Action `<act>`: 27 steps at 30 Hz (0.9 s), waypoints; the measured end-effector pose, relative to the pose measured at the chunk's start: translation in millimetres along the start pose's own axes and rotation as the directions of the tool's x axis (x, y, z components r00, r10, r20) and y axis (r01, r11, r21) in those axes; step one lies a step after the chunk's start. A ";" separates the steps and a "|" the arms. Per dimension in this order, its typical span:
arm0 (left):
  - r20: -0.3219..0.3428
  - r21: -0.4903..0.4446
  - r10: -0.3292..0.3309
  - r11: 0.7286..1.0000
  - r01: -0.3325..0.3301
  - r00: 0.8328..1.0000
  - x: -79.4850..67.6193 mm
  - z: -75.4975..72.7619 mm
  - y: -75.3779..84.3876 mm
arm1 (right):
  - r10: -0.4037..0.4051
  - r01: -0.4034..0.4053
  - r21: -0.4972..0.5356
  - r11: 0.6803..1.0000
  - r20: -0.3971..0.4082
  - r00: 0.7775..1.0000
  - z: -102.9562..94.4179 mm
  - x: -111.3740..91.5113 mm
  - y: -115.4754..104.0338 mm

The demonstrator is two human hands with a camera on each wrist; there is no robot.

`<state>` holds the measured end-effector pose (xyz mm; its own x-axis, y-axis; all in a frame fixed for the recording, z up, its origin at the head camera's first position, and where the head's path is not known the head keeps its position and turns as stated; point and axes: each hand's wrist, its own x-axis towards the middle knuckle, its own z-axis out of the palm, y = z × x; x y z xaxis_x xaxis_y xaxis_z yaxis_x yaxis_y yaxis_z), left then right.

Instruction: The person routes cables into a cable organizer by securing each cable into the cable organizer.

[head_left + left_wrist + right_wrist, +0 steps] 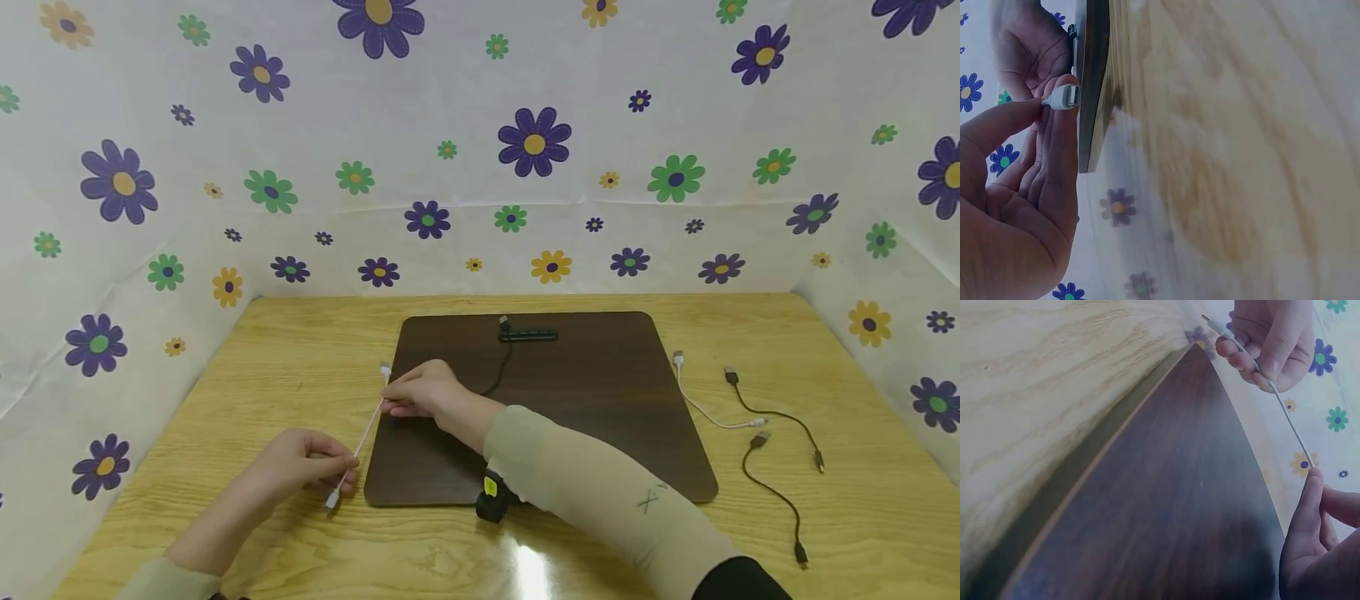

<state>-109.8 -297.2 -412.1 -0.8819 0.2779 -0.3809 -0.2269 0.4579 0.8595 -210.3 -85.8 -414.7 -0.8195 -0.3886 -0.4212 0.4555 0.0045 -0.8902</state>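
Observation:
A short white USB cable (367, 434) is stretched between both hands along the left edge of a dark brown board (585, 400). My left hand (303, 462) pinches it near its lower end, where a small white connector (1062, 97) sticks out past the fingers. Farther up, my right hand (426, 390) pinches the cable close to its USB plug (386, 369). In the right wrist view the cord (1291, 425) runs straight from one hand to the other. Part of the board lies hidden beneath the right forearm.
At the board's back lies a black USB hub (528, 335) with its own cord and plug (504, 322). Right of the board, on the wooden table (300, 350), are a white cable (705, 410) and two black cables, one farther back (780, 414) and one nearer (776, 493).

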 end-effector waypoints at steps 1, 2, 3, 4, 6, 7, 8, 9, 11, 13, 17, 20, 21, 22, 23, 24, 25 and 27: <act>0.005 -0.009 0.000 1.000 0.000 1.000 1.2 0.8 0.2 | 0.001 -0.001 0.001 1.000 0.004 1.000 -1.8 0.2 0.0; 0.009 -0.022 -0.002 1.000 0.002 1.000 2.4 1.6 0.4 | 0.005 -0.005 0.005 1.000 0.012 1.000 -3.8 0.5 0.0; 0.015 -0.038 -0.005 0.999 0.006 1.000 3.5 2.4 0.4 | 0.006 -0.006 0.008 1.000 0.019 1.000 -5.5 0.4 0.0; 0.019 -0.050 -0.008 0.999 0.009 1.000 4.5 3.1 0.4 | 0.009 -0.009 0.013 1.000 0.026 1.000 -7.2 0.2 -0.1; 0.024 -0.065 -0.013 0.998 0.014 1.000 6.4 4.3 0.5 | 0.009 -0.010 0.015 1.000 0.033 0.999 -10.2 -0.7 -0.4; 0.026 -0.072 -0.013 0.997 0.015 1.000 7.1 4.7 0.5 | 0.009 -0.010 0.018 1.000 0.036 0.999 -11.6 -1.4 -0.9; 0.028 -0.079 -0.012 0.997 0.014 1.000 8.1 5.1 0.5 | 0.007 -0.008 0.019 1.000 0.039 0.999 -12.9 -2.6 -1.6; 0.030 -0.088 -0.013 0.996 0.016 0.999 8.9 5.6 0.9 | 0.008 -0.008 0.021 1.000 0.041 0.999 -14.2 -3.5 -2.2; 0.035 -0.102 -0.014 0.995 0.017 0.999 10.6 6.4 1.4 | 0.006 -0.007 0.023 1.000 0.049 0.999 -16.6 -5.3 -3.7; 0.043 -0.114 -0.012 0.993 0.017 0.999 11.8 7.3 2.1 | 0.005 -0.006 0.030 1.000 0.058 0.998 -18.6 -7.2 -5.1; 0.053 -0.129 -0.015 0.991 0.021 0.999 12.7 9.5 4.8 | 0.001 -0.003 0.038 0.999 0.064 0.998 -21.6 -8.5 -6.3; 0.053 -0.136 -0.019 0.990 0.026 0.998 12.7 10.8 7.5 | 0.002 -0.004 0.044 0.999 0.061 0.998 -23.6 -8.3 -6.6; 0.053 -0.135 -0.018 0.991 0.025 0.998 12.6 11.2 8.5 | 0.001 -0.004 0.045 0.999 0.059 0.998 -24.3 -8.4 -6.9; 0.051 -0.135 -0.022 0.990 0.029 0.998 12.5 11.5 9.4 | 0.000 -0.003 0.044 0.999 0.058 0.998 -25.0 -8.7 -7.1; 0.050 -0.134 -0.023 0.991 0.030 0.998 12.5 11.9 10.3 | 0.002 -0.005 0.045 0.999 0.060 0.998 -25.7 -9.0 -7.3; 0.049 -0.131 -0.026 0.991 0.032 0.998 12.5 12.4 11.1 | 0.003 -0.006 0.047 0.999 0.061 0.998 -26.5 -9.7 -7.8; 0.048 -0.129 -0.027 0.991 0.033 0.998 12.8 12.8 11.8 | 0.002 -0.004 0.046 0.999 0.060 0.998 -27.4 -10.3 -8.4; 0.043 -0.126 -0.032 0.991 0.037 0.999 13.6 14.0 13.1 | 0.001 -0.004 0.044 0.999 0.061 0.998 -29.5 -11.5 -9.0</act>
<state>-118.9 -275.6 -410.8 -0.8557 0.2992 -0.4221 -0.3096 0.3576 0.8811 -215.2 -54.2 -406.9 -0.7961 -0.4444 -0.4108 0.4733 -0.0342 -0.8802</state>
